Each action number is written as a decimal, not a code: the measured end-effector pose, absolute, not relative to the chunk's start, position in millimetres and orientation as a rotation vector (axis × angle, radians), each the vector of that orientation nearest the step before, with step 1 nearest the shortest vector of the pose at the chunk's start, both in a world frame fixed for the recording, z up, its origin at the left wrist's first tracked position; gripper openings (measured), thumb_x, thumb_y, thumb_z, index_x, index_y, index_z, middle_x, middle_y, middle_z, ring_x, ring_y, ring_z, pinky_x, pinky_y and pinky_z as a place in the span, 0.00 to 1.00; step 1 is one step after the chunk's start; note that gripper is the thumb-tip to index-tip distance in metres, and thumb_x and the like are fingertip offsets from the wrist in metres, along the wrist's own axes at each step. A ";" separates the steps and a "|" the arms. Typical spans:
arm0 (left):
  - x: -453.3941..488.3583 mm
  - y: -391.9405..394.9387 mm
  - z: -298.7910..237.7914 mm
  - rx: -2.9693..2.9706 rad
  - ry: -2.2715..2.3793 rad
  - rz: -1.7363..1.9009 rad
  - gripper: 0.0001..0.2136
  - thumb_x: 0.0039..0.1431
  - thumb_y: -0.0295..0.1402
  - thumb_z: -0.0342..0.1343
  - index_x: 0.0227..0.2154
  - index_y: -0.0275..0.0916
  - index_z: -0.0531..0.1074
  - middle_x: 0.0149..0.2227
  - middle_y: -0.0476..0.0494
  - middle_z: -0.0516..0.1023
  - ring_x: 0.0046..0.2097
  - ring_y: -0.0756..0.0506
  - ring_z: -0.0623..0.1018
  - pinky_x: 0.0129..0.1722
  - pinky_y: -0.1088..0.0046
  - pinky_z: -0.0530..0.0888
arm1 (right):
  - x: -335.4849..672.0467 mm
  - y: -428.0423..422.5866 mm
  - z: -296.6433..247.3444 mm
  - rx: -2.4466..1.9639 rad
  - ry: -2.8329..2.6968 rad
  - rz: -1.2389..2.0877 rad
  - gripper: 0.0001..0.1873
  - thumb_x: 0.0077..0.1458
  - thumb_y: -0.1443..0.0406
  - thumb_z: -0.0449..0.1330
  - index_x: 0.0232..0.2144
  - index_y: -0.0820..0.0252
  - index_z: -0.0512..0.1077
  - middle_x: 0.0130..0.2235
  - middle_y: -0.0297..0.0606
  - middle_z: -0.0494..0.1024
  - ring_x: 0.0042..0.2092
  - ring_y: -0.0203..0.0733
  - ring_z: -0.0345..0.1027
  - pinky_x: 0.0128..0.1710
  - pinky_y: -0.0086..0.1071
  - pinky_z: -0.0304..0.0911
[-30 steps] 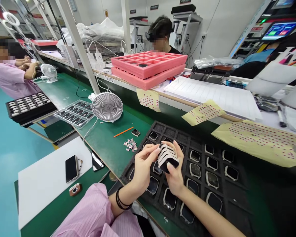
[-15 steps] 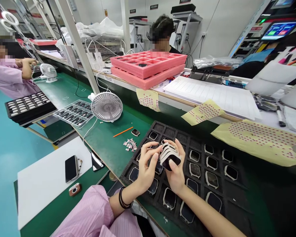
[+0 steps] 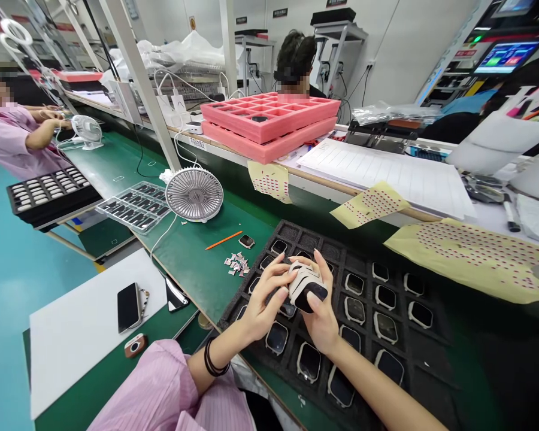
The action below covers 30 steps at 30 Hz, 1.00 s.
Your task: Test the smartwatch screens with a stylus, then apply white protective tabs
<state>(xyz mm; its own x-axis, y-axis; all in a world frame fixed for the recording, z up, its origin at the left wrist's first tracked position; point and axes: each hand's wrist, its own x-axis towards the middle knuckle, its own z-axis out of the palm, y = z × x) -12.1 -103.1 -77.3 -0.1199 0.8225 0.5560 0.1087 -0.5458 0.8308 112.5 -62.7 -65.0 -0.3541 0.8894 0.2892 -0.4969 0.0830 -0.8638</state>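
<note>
Right hand (image 3: 321,320) closed round stack of pale watch cases (image 3: 304,281), thumb on nearest dark screen (image 3: 302,301); stack held above black foam tray (image 3: 335,248). Left hand (image 3: 265,302) half-open at stack's left side, fingertip contact unclear. Stack probably light, stiff, glass slick and scratchable; best taken by case rims, squeezed end to end. Desk (image 3: 193,263) edge runs under left forearm (image 3: 222,348); shelf (image 3: 314,182) edge bounds far side. Room for moving seems widest left, toward fan (image 3: 194,194).

Watches (image 3: 385,326) lie in the tray (image 3: 311,240), right of the fan (image 3: 194,194) and stick (image 3: 224,240).
</note>
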 end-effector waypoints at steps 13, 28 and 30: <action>-18.5 -102.8 -60.3 0.790 0.575 1.389 0.26 0.55 0.43 0.62 0.55 0.43 0.65 0.55 0.40 0.72 0.27 0.53 0.78 0.14 0.86 0.69 | 110.2 -68.4 -37.1 -0.384 -0.958 2.147 0.40 0.48 0.53 0.61 0.63 0.48 0.58 0.37 0.38 0.77 0.34 0.47 0.70 0.37 0.45 0.70; -68.4 -106.4 -80.0 1.147 1.141 1.413 0.19 0.61 0.44 0.55 0.51 0.40 0.67 0.53 0.36 0.72 0.43 0.45 0.77 0.40 0.67 0.77 | 102.8 -60.2 -40.5 -0.427 -0.957 2.161 0.32 0.55 0.55 0.54 0.62 0.46 0.58 0.41 0.40 0.76 0.30 0.44 0.68 0.22 0.35 0.62; -94.3 -106.9 -90.9 1.364 1.675 1.351 0.12 0.61 0.40 0.55 0.43 0.38 0.71 0.47 0.39 0.73 0.46 0.44 0.75 0.48 0.64 0.74 | 103.7 -55.3 -40.0 -0.432 -0.963 2.114 0.31 0.56 0.55 0.54 0.62 0.47 0.59 0.43 0.42 0.76 0.31 0.45 0.67 0.23 0.37 0.62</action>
